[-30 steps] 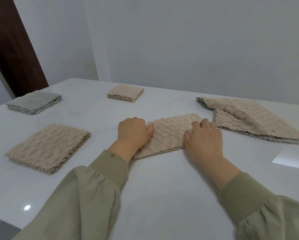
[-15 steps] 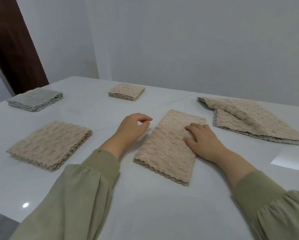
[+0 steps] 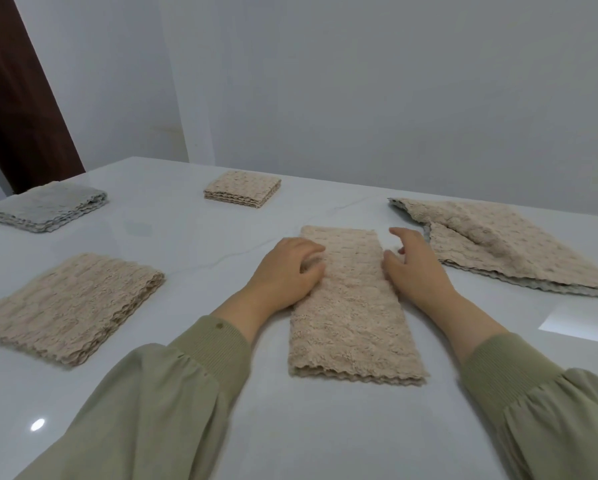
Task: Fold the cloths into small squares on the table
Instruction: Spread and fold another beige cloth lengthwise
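A beige cloth (image 3: 353,317) folded into a long strip lies in the middle of the white table (image 3: 290,427), running away from me. My left hand (image 3: 287,271) sits at the strip's left edge near the far end, curled thumb and fingers pinching that edge. My right hand (image 3: 413,268) is at the right edge opposite, its thumb touching the cloth and its fingers spread and lifted. A larger, loosely folded beige cloth (image 3: 505,244) with a grey underside lies to the right.
A folded beige cloth (image 3: 72,303) lies at the left. A folded grey cloth (image 3: 48,206) sits at the far left and a small beige folded square (image 3: 242,187) at the back. A white wall stands behind the table, with a dark door at the left.
The strip has turned from slanted to pointing straight away from me. My left hand moved onto its left edge. My right hand slid off the top to the right edge.
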`<state>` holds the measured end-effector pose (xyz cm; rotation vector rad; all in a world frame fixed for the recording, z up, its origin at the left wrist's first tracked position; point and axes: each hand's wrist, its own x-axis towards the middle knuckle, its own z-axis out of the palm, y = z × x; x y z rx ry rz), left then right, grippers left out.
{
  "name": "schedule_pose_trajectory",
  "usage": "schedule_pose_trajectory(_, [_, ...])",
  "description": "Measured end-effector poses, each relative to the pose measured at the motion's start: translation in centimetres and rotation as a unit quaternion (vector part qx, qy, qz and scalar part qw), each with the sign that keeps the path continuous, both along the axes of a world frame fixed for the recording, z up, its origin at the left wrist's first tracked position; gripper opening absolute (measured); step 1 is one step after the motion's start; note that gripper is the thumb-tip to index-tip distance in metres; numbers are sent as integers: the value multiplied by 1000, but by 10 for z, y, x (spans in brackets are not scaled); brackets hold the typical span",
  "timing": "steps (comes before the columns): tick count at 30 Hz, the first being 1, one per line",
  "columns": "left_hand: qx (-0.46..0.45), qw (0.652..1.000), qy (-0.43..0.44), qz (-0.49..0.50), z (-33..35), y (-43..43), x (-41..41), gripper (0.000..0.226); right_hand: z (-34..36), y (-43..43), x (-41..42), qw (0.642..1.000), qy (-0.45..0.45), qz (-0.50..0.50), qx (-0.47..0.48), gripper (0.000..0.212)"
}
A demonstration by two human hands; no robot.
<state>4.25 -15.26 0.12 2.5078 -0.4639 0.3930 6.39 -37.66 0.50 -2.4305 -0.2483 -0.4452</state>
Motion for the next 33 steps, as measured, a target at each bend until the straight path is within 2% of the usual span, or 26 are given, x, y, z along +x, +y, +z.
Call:
schedule_pose_trajectory(2, [-10,999,-26,30,0,-3,9,41,1,2,3,1000,-26,-14,-4,48])
schedule_pose_trajectory(3, [8,999,-13,37,0,-6,13,44,0,3,5,999,-24,-1,-30,49])
schedule_pose_trajectory(6, [128,987,81,53,-1,-13,25,56,-5,8,13,976,65,39,-205,52])
schedule_pose_trajectory(8, [115,986,103,64,-2,-12,33,54,-6,8,17,963,120,26,-240,50])
schedule_pose_trajectory(11, [-31,991,73,111,-1,-7,44,40,-4,6,21,983,75,2,-165,44])
schedule_pose_trajectory(13, [-69,981,55,173,0,-6,50,38,-2,6,24,994,45,-10,-96,42])
schedule_pose_trajectory(15, [-29,971,62,228,0,-8,55,40,-3,8,33,997,35,-26,-66,42])
schedule_pose_trajectory(17, [49,964,68,253,0,-11,61,43,-4,10,44,996,38,-41,-75,42])
schedule_pose_trajectory(19, [83,958,71,264,-1,-12,67,45,-6,14,54,992,42,-69,-99,43])
schedule_pose_trajectory(22, [65,954,77,283,-1,-14,74,44,-5,18,63,981,46,-117,-147,47])
schedule_pose_trajectory(26, [58,952,81,289,1,-17,81,36,-1,22,67,971,79,-123,-188,41])
schedule_pose_trajectory(29, [26,956,81,279,1,-18,84,27,1,23,70,976,92,-115,-161,38])
schedule_pose_trajectory(33, [-46,966,70,245,3,-18,83,5,0,25,72,988,82,-101,-79,23])
